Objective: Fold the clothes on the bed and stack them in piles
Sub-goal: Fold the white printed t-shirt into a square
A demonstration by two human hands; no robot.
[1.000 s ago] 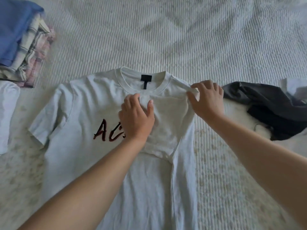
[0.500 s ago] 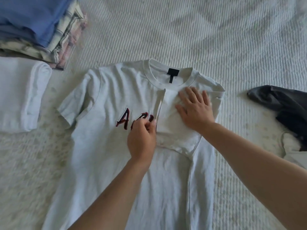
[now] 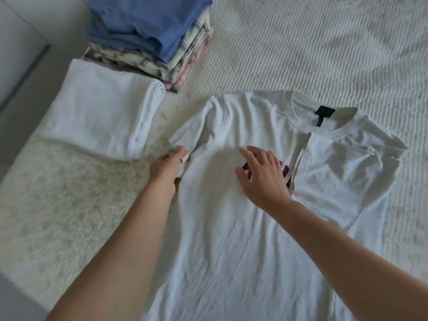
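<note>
I read step as folding left side of white T-shirt (image 3: 243,228). Left hand (image 3: 165,169) pinches left sleeve (image 3: 192,137); right hand (image 3: 262,176) spread flat mid-chest. Next, I judge: swing sleeve right across chest.

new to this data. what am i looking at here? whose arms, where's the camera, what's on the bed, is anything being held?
No robot here: the two bare arms belong to a person folding laundry. The single camera sits on their head and looks forward and down, so the arms enter from the bottom edge.

On the ribbed white bedcover lies a pale T-shirt, front up, with a black neck label. Its right side is already folded in over the chest, and dark red lettering is mostly hidden by a hand.

The left hand holds the edge of the unfolded left sleeve; the exact grip is blurred. The right hand is open, fingers spread over the chest print, holding nothing.

At upper left sit a folded white garment and, behind it, a stack of folded clothes with a blue one on top.
</note>
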